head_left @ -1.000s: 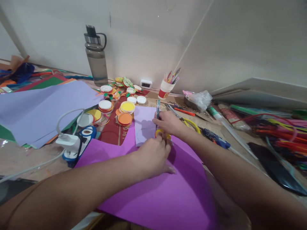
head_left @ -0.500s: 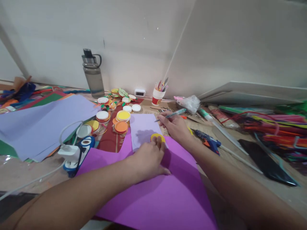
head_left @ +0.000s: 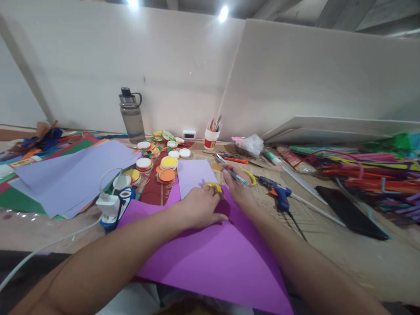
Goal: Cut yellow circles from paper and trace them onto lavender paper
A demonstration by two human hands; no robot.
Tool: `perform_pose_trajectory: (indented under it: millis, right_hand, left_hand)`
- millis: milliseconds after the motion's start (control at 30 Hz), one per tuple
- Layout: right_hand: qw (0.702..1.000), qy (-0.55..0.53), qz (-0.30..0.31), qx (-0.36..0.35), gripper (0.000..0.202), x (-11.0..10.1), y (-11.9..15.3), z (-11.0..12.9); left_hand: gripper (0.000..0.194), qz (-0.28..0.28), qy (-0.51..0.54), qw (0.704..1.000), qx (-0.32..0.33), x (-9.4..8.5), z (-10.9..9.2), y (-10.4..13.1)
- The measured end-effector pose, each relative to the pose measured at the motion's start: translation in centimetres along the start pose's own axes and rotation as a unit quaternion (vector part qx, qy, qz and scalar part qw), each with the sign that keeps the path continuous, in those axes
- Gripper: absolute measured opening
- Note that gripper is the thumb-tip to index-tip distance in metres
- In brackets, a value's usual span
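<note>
My left hand [head_left: 201, 206] presses its fingertips on a yellow disc [head_left: 213, 187], holding it against a lavender sheet of paper [head_left: 194, 173]. The thumb is spread out on the large purple sheet [head_left: 203, 267] underneath. In my right hand [head_left: 239, 186] is a pen [head_left: 240, 178] with a clear barrel and teal end, gripped just right of the disc. Its tip points up and left, off the paper. Beyond that hand lie scissors with red-orange handles [head_left: 236, 160], and a yellow loop [head_left: 252, 177] shows beside it.
White, yellow and orange round lids [head_left: 166, 176] cluster left of the paper. A power strip [head_left: 126, 197], more lavender sheets [head_left: 78, 175] and a water bottle [head_left: 132, 118] are further left. Rightward lie a glue gun [head_left: 278, 194], a black phone-like slab [head_left: 352, 214] and pipe cleaners [head_left: 357, 170]. A pen cup [head_left: 211, 135] stands behind.
The view has tilted upward. My right hand has come closer to the disc and turned, swinging the pen's teal end down toward me. My left hand stays on the disc.
</note>
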State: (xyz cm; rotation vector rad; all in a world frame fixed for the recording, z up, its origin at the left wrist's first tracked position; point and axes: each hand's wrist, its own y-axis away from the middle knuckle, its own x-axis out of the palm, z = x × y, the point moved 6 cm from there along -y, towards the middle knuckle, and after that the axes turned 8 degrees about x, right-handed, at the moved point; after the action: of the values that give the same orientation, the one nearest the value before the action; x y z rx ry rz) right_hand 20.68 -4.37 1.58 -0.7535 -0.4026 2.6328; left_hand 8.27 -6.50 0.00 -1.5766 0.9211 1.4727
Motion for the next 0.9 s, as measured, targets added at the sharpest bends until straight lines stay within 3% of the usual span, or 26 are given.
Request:
perform_pose_trajectory:
  millis: [267,467,900]
  right_hand:
    - [0.999,0.012,0.01,-0.05,0.03,0.6,-0.2,-1.7]
    - [0.995,-0.011,0.002,-0.095,0.027,0.8,-0.4,-1.9]
    - [0.994,-0.019,0.033,-0.102,0.024,1.5,-0.6,-2.6]
  left_hand:
    - [0.044,-0.006,0.013,1.0,-0.004,-0.6,0.8,-0.5]
    - [0.033,0.006,0.02,0.998,-0.055,0.3,2.9,-1.6]
    - [0.02,-0.031,-0.021,0.999,0.01,0.2,3.0,-2.1]
